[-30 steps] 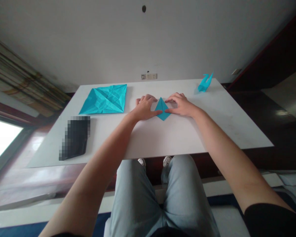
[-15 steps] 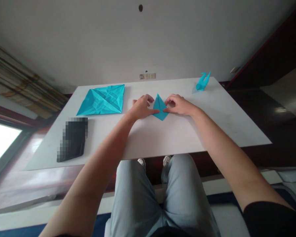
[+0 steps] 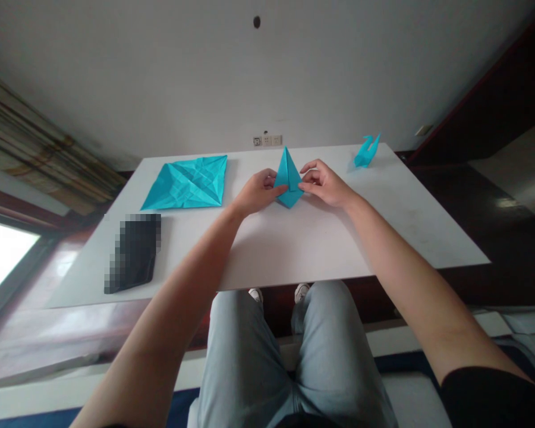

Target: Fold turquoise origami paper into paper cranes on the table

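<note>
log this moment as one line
left hand: holds folded blue paper | right hand: pinches its right corner | creased blue sheet: on table, left | paper bird: far right

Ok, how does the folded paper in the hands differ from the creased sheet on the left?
The folded paper is a narrow kite shape; the creased sheet is spread open and looks larger. The folded paper is tipped up between the left hand and right hand; the creased sheet lies untouched on the table. Both are turquoise paper.
</note>
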Tool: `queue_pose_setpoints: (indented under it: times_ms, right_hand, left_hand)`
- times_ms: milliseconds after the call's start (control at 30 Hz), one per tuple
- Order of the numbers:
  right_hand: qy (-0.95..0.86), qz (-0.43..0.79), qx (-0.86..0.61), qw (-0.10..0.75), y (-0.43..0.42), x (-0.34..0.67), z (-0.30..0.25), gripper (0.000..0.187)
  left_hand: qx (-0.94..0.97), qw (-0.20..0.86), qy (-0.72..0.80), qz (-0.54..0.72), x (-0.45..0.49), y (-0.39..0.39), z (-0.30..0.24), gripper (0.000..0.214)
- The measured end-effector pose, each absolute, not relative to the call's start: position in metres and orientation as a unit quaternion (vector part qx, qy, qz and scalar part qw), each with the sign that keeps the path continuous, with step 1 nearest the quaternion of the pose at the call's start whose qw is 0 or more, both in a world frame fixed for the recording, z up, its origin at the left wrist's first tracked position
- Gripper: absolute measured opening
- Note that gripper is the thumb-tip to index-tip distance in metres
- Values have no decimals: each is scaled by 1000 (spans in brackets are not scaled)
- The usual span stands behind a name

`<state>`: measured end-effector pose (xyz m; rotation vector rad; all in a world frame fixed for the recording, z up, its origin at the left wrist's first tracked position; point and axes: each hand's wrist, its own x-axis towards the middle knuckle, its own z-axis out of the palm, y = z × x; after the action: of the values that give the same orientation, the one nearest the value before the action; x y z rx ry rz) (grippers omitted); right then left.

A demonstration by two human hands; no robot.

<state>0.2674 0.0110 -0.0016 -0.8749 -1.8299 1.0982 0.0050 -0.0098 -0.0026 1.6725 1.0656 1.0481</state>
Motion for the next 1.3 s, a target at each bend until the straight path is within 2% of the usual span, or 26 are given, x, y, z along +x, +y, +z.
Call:
queue_pose_setpoints:
  times_ms: [100, 233, 467, 600, 800, 867, 1000, 1067, 1200, 1300]
  right_hand:
    - [-730, 424, -351, 405, 9, 267, 1, 60]
    - [-734, 395, -367, 412, 7, 265, 4, 55]
    - [-726, 363, -386, 438, 9, 263, 5, 56]
    - [-719, 358, -389, 452, 10, 263, 2, 61]
    - [-705, 445, -373, 407, 5, 262, 3, 62]
    - [-707, 443, -379, 399, 3, 261, 5, 61]
    - [-702, 417, -374, 439, 2, 260, 9, 57]
    - [-701, 407, -375, 450, 3, 261, 10, 57]
    - [-704, 374, -383, 467, 7, 263, 10, 65]
    - [-714, 331, -381, 485, 7, 264, 11, 70]
  left_hand:
    - [680, 400, 433, 437, 3, -9, 0, 32]
    - [710, 319, 447, 441, -1, -9, 3, 26]
    - [627, 469, 398, 478, 3, -8, -2, 51]
    - [628, 451, 376, 511, 5, -7, -1, 59]
    - [666, 394, 385, 504, 7, -9, 3, 46]
    - [661, 405, 382, 502, 8, -10, 4, 45]
    - [658, 440, 371, 486, 7, -12, 4, 52]
    - [676, 411, 379, 479, 4, -12, 5, 52]
    - [728, 314, 403, 456, 1, -16, 10, 35]
    - [754, 256, 406, 448, 1, -21, 17, 30]
